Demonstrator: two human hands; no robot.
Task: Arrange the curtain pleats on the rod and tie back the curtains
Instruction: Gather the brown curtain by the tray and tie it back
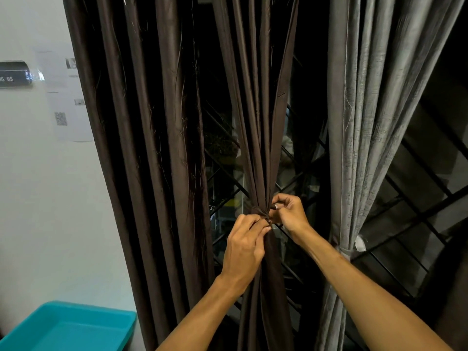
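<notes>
Brown curtain [255, 122] hangs gathered in front of the window grille [410, 225], with the tied grey curtain [367, 122] just right of it. Left hand [245, 247] and right hand [288, 211] meet at its narrowed middle, each grip pinching the brown tie [260, 212].

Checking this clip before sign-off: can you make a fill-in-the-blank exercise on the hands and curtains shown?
The left hand and right hand pinch the tie around the middle curtain, whose colour is ____.
The curtain on the right, already held by a band, is ____.
The teal tray sits at the lower ____ of the view.
Missing: brown, grey, left.
</notes>
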